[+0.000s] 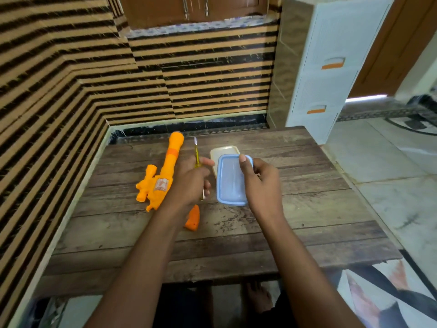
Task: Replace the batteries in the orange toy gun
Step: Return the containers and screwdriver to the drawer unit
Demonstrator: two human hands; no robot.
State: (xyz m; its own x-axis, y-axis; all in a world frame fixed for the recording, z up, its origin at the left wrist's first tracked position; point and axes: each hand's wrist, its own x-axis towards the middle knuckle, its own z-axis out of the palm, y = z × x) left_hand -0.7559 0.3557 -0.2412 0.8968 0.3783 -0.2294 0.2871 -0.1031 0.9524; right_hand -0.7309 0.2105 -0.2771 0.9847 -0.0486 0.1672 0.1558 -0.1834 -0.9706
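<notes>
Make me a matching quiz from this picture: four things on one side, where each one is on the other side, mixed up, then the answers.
Things:
1 toy gun
2 screwdriver
3 blue lid
4 orange piece

Places:
A held by the right hand
B on the table, between the left hand and the person
C held by the left hand
D on the table, barrel toward the wall

Pairs: 1-D, 2-C, 3-A, 4-B

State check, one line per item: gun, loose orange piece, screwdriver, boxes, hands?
orange toy gun: lying on the table.
orange cover piece: off, loose on the table.
screwdriver: gripped by left hand.
blue lid: pinched at its far edge by right hand.
cream box: behind the lid, contents hidden.
</notes>
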